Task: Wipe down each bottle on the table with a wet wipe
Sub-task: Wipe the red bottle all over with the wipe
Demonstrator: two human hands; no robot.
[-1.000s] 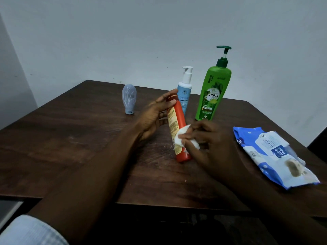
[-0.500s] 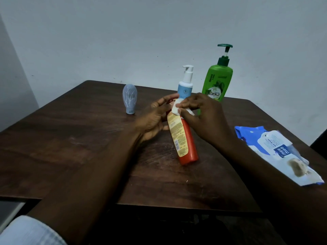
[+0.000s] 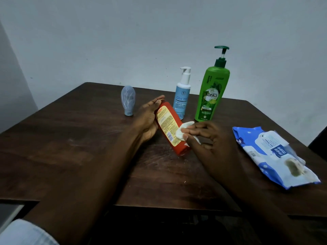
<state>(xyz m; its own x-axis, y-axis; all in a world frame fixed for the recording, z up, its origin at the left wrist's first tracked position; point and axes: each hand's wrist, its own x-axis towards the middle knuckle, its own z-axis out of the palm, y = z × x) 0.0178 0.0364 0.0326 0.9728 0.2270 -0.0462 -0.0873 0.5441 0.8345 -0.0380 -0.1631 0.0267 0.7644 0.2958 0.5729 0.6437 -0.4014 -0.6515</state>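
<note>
An orange-red bottle (image 3: 169,127) with a yellow label leans tilted at the table's middle, its lower end on the wood. My left hand (image 3: 147,119) holds its upper part from the left, fingers reaching over its top. My right hand (image 3: 207,138) pinches a crumpled white wet wipe (image 3: 184,132) against the bottle's lower right side. Behind stand a light blue pump bottle (image 3: 182,101), a tall green pump bottle (image 3: 211,96) and, to the left, a small grey-blue bottle (image 3: 128,101) standing on its cap.
A blue and white wet wipe pack (image 3: 272,152) lies flat on the right of the dark wooden table (image 3: 70,147). A pale wall rises close behind the table's far edge. The table's near edge runs just under my forearms.
My right hand has slid the wipe down from the bottle's top to its lower side. The left hand has kept its hold on the bottle.
</note>
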